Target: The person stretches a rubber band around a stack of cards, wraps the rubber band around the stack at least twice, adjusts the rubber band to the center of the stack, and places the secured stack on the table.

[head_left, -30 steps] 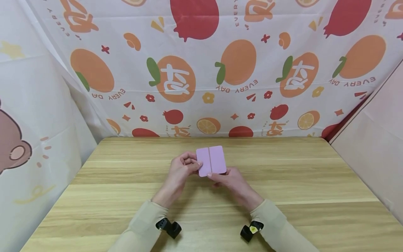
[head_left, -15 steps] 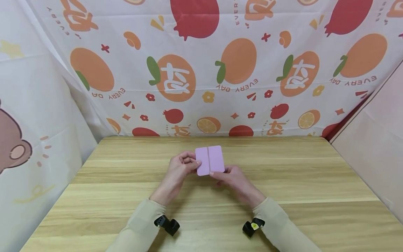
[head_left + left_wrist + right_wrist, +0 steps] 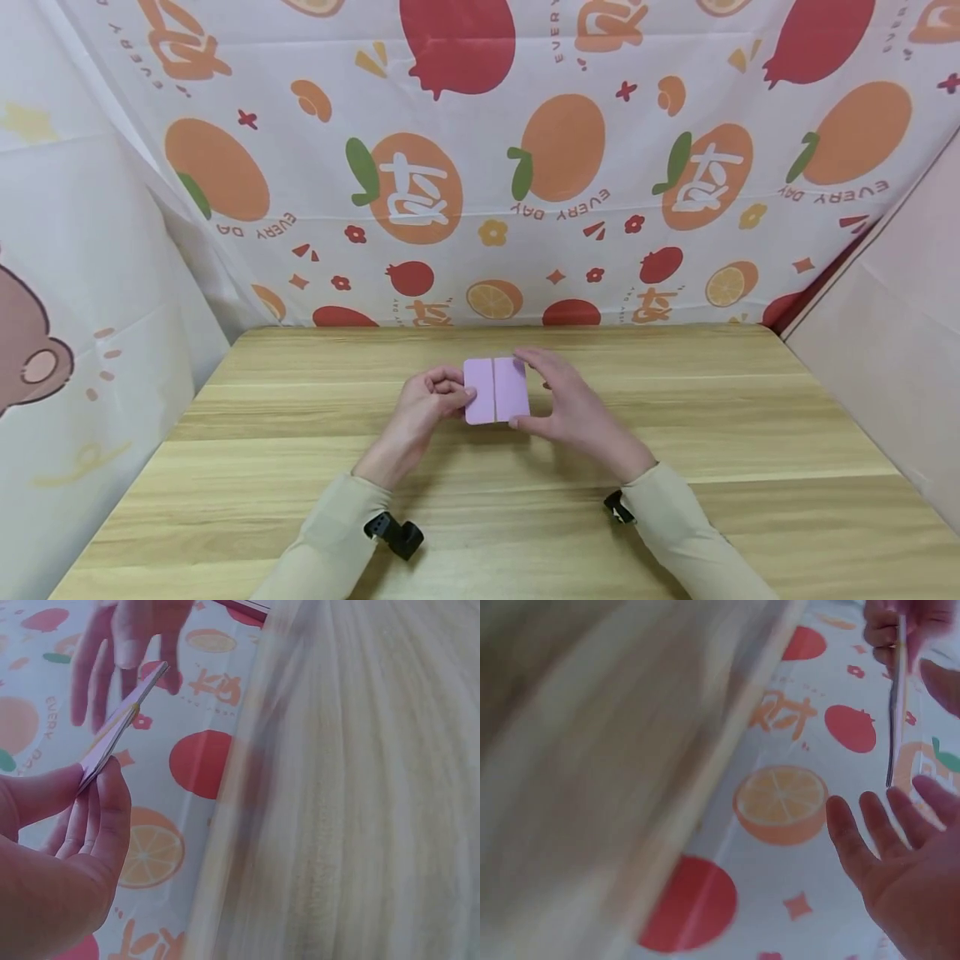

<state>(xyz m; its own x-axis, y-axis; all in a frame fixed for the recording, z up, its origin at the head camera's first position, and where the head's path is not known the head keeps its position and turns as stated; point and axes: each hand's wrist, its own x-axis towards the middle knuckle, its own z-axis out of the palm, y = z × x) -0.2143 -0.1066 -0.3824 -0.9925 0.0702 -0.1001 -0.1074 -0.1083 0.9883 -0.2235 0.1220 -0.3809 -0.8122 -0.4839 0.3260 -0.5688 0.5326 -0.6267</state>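
A thin lilac square pad (image 3: 480, 393) with rounded corners is held above the table. A narrow tan band (image 3: 494, 390) runs across its middle. My left hand (image 3: 418, 412) pinches its left side, thumb on the front face and fingers behind. In the left wrist view the pad (image 3: 112, 739) appears edge-on, with layers along its side. My right hand (image 3: 573, 408) is spread at the pad's right side, index fingertip by the top corner and thumb by the bottom corner. The right wrist view shows this hand's fingers (image 3: 846, 817) extended and apart, near the pad's end.
The wood-grain table (image 3: 300, 492) lies beneath both hands. A fruit-print cloth (image 3: 480, 192) hangs behind its far edge, and pale cloths (image 3: 112, 275) close in the sides. Black wrist straps (image 3: 393, 535) sit on both beige sleeves.
My right hand has let go of the pad's lower right part and spread its fingers around the right side. The pad has turned more upright in view, still held by my left hand.
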